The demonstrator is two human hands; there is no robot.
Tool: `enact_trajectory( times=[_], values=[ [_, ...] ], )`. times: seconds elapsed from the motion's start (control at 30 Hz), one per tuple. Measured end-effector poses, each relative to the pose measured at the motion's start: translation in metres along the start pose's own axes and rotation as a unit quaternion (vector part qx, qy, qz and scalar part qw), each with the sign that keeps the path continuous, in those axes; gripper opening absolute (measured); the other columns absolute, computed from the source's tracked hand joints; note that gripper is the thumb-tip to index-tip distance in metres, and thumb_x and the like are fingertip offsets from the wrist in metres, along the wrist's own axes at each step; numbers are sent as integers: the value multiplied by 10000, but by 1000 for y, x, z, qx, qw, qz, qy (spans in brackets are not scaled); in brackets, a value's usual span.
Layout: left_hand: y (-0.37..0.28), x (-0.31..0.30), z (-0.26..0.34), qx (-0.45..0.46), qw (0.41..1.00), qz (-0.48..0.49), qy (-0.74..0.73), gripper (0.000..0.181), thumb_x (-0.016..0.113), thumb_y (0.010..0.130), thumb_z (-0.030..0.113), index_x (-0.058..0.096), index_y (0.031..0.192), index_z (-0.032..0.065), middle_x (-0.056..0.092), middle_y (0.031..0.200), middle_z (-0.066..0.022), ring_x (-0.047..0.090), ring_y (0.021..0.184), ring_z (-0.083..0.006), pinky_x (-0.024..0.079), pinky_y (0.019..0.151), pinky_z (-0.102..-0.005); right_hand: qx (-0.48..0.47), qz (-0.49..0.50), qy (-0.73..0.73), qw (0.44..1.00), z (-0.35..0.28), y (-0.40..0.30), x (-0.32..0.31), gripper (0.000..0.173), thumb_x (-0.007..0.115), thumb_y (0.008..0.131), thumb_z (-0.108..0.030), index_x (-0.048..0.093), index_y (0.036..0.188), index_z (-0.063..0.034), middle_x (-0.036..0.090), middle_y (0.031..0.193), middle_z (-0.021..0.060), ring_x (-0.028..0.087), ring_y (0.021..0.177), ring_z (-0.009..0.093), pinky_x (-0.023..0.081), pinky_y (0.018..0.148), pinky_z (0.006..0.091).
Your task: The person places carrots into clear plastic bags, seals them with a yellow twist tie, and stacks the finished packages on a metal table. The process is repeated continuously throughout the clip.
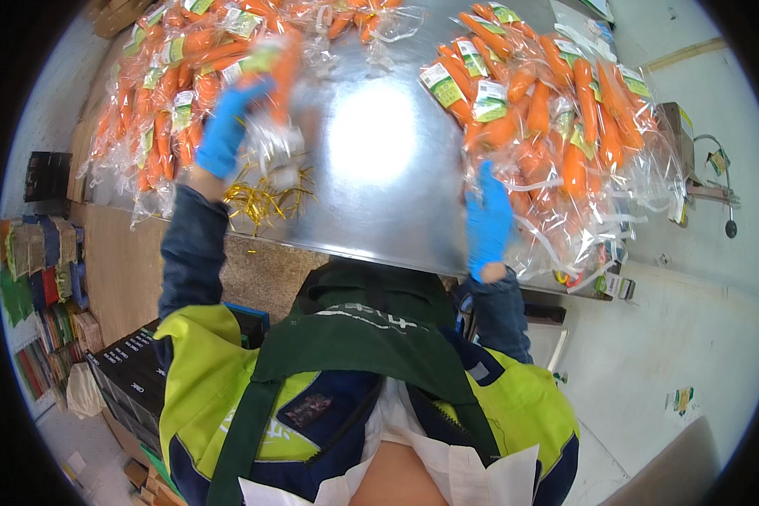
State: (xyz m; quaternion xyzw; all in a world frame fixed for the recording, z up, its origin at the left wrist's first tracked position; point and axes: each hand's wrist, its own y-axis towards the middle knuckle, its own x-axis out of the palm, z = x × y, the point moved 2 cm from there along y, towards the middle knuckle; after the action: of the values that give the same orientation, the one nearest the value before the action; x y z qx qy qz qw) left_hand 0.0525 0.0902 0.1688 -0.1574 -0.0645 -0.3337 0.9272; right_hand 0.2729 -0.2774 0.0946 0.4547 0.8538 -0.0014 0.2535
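My left hand (224,129), in a blue glove, holds a clear plastic bag of carrots (284,76) over the left part of the metal table; the bag is blurred. Behind it lies a pile of bagged carrots (164,95) with green and white labels. Gold twist ties (265,199) lie loose just below the held bag. My right hand (490,218), also gloved in blue, rests at the near left edge of another heap of bagged carrots (544,120); its fingertips touch the plastic, and whether they grip it is unclear.
The steel tabletop (367,215) reflects a bright light between the two piles. More bagged carrots (360,19) lie at the far edge. Black boxes (133,373) stand on the lower left, near shelved stacks of packaging (44,272). A roll of tape or similar small item is not distinguishable at right.
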Motion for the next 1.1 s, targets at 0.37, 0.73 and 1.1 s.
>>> enact_trajectory(
  times=[0.37,0.73,1.1],
  values=[
    [-113,125,-186,-297,918,-177,-196,315,600,954,283,602,1136,26,667,1012,-44,642,885,-128,532,793,-271,201,-176,186,946,-29,-54,59,332,615,947,-147,603,1252,-16,648,1145,106,620,1032,174,501,897,312],
    [-100,39,-112,-86,903,-147,395,219,614,916,231,651,965,20,659,1038,-165,651,916,-316,518,754,-401,512,-359,514,587,-12,-98,109,476,542,934,-114,437,1365,57,628,895,50,597,797,136,497,759,264],
    [27,-23,-142,214,749,-43,626,90,583,863,103,627,908,39,681,885,-115,653,821,-269,539,663,-369,472,-341,496,645,11,-108,93,417,572,956,-220,555,1272,51,571,815,-4,524,694,79,465,665,201]
  ],
)
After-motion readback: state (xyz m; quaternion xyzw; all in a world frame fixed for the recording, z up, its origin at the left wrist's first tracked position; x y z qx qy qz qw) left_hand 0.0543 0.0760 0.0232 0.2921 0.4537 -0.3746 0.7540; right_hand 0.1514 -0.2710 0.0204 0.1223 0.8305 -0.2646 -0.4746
